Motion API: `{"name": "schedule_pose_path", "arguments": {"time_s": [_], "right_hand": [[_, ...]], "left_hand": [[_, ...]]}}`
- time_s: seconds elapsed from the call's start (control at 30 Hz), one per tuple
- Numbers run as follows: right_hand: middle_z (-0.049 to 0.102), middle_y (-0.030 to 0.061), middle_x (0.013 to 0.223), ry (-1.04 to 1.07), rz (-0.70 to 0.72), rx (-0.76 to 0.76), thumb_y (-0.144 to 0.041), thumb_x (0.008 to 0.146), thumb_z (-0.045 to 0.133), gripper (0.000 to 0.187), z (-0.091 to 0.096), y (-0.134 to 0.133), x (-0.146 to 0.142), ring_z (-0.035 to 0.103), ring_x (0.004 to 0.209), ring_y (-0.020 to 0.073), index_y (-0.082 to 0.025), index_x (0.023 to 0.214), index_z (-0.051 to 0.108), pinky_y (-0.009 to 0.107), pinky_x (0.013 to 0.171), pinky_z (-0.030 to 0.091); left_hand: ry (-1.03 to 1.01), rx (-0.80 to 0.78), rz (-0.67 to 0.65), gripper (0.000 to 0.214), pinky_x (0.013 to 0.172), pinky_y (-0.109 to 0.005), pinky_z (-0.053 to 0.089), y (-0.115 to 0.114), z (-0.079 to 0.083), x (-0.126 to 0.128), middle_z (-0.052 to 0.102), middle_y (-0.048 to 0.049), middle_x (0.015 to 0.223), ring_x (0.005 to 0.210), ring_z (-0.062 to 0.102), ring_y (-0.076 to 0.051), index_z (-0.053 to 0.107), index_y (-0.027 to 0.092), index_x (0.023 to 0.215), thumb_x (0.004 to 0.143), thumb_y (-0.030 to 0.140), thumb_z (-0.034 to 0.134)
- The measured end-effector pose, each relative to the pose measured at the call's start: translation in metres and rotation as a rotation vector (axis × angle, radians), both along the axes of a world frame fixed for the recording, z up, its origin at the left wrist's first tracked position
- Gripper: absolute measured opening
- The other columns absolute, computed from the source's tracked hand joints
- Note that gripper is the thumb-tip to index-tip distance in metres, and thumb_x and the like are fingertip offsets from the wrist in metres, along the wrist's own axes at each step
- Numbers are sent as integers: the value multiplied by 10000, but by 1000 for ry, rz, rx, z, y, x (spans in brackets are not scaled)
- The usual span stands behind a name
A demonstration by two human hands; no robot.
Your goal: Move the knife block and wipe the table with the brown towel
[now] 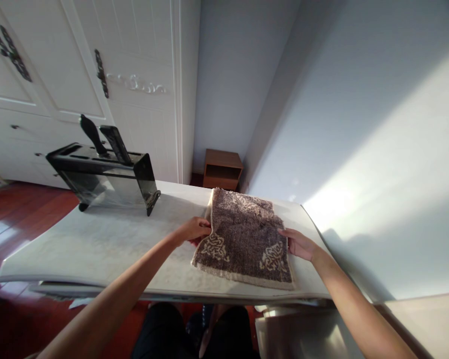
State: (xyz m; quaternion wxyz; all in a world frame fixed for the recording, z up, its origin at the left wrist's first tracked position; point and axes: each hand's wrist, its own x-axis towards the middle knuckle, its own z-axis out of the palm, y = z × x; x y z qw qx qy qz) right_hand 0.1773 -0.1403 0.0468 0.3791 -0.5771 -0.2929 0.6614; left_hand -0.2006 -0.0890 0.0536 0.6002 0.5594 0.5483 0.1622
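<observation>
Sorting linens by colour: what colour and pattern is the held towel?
Brown towel with cream ornamental motifs and cream border, seen in the head view.

No readable text, label, brand, number or sign shows anywhere.

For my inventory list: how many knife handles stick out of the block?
2: the left handle, tilted, and the right handle beside it, both in the block. Others may sit hidden inside.
</observation>
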Motion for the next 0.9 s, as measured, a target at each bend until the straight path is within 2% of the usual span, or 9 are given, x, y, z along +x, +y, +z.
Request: {"name": "schedule_pose_path", "arguments": {"time_s": [0.13, 0.23, 0.33, 0.43, 0.53, 0.6, 0.77, 0.83, 0.9], "right_hand": [[730, 88, 871, -57, 126, -34, -248, 723, 770, 223, 2, -9, -1, 688, 757, 199, -175, 888, 640, 291, 720, 555], [733, 85, 862, -111, 160, -49, -232, 654, 825, 323, 2, -11, -1, 695, 745, 205, -171, 907, 634, 299, 697, 566], [735, 85, 827, -107, 127, -12, -165, 629, 831, 323, -1, -11, 1, 697, 717, 190, -150, 884, 634, 280, 695, 566], [725, 63, 752, -90, 24, 14, -130, 660, 802, 230, -5, -12, 4, 684, 654, 160, -147, 813, 630, 249, 665, 562], [703, 26, 684, -104, -66, -16, -123, 693, 775, 171, -7, -14, 4, 640, 551, 120, -154, 766, 623, 210, 549, 540], [700, 17, 686, -98, -82, -24, -142, 720, 757, 142, -6, -16, 2, 634, 543, 116, -162, 779, 630, 205, 517, 532], [722, 46, 755, -51, -22, -7, -190, 746, 754, 131, -2, -13, -6, 664, 618, 137, -161, 823, 652, 227, 574, 558], [721, 49, 749, -46, -33, 10, -174, 743, 755, 124, -1, -5, -9, 659, 605, 133, -153, 815, 657, 220, 557, 551], [709, 36, 700, -51, -96, 41, -148, 750, 739, 91, -2, 5, -10, 639, 563, 121, -154, 783, 654, 206, 530, 536]], "left_hand": [[8, -41, -68, 130, 428, -198, 414, -3, -6, -6, 593, 15, 473, 394, 518, -104, 665, 168, 650, 643, 271, 744], [0, -43, -36, 195, 437, -207, 424, -3, -11, -15, 585, 6, 453, 417, 534, -117, 652, 158, 621, 615, 302, 783], [-59, -93, 9, 302, 452, -226, 434, -5, -14, -25, 614, -13, 492, 428, 547, -126, 632, 154, 614, 612, 408, 794], [-59, -108, 27, 321, 443, -231, 412, -9, -19, -34, 630, -21, 503, 434, 563, -144, 633, 166, 658, 633, 454, 774], [10, -19, 63, 266, 426, -224, 379, -13, -23, -40, 587, 6, 458, 413, 544, -144, 621, 183, 693, 705, 432, 714], [75, 74, 32, 273, 425, -222, 357, -16, -23, -42, 526, 22, 423, 390, 509, -135, 609, 185, 679, 767, 440, 648], [270, 471, -49, 501, 475, -231, 292, -22, -11, -37, 420, 9, 420, 450, 470, -123, 510, 173, 485, 841, 525, 529], [238, 471, -56, 523, 484, -233, 303, -20, -7, -31, 439, 6, 418, 444, 475, -124, 483, 177, 488, 852, 552, 502], [155, 371, -71, 494, 482, -234, 331, -15, -5, -23, 467, 9, 403, 413, 477, -125, 484, 181, 521, 832, 562, 534]]}}
